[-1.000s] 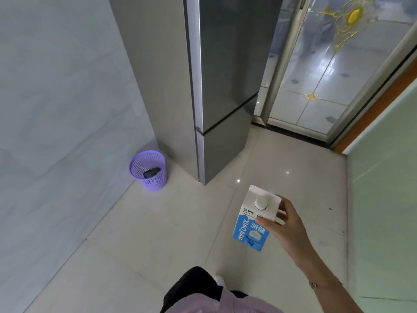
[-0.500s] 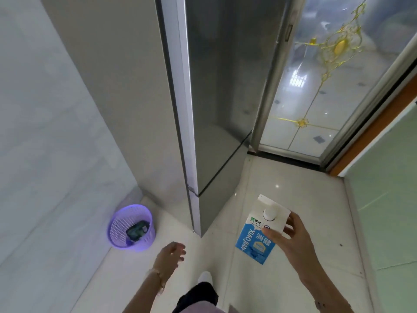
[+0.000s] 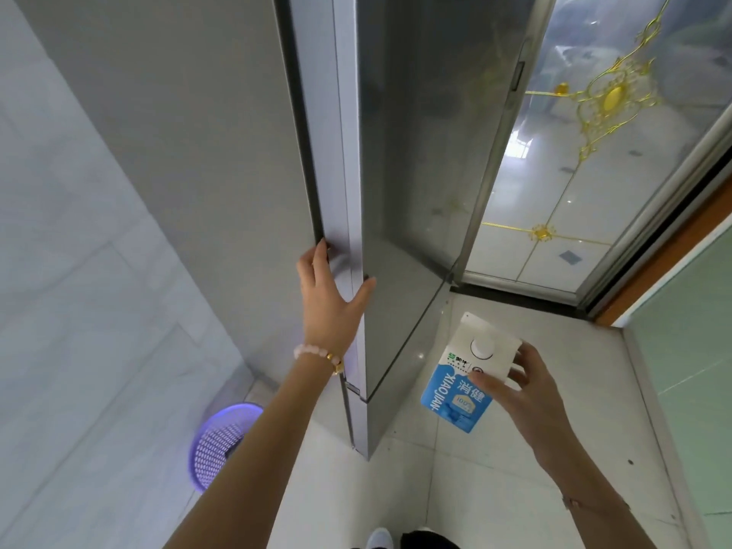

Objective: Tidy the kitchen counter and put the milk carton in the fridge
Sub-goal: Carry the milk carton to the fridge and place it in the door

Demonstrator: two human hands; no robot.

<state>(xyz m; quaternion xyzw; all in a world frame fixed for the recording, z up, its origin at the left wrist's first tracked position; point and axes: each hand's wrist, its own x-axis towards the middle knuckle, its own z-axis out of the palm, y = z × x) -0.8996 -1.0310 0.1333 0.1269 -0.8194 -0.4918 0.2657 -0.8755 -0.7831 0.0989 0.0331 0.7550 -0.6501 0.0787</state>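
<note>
A tall grey fridge [image 3: 420, 160] stands straight ahead with its doors closed. My left hand [image 3: 330, 295] rests on the left edge of the upper door, fingers curled around that edge and thumb on the door front. My right hand [image 3: 515, 394] holds a white and blue milk carton [image 3: 463, 386] with a round white cap, tilted, low to the right of the fridge and above the floor.
A purple mesh waste basket [image 3: 220, 445] sits on the floor left of the fridge, by the pale marble wall [image 3: 79, 271]. A glass sliding door with gold ornament [image 3: 602, 124] is behind to the right. A green panel [image 3: 693, 350] lines the right side.
I have stepped closer to the fridge. My left hand rose from near the floor to the upper door's edge. The carton stayed in my right hand.
</note>
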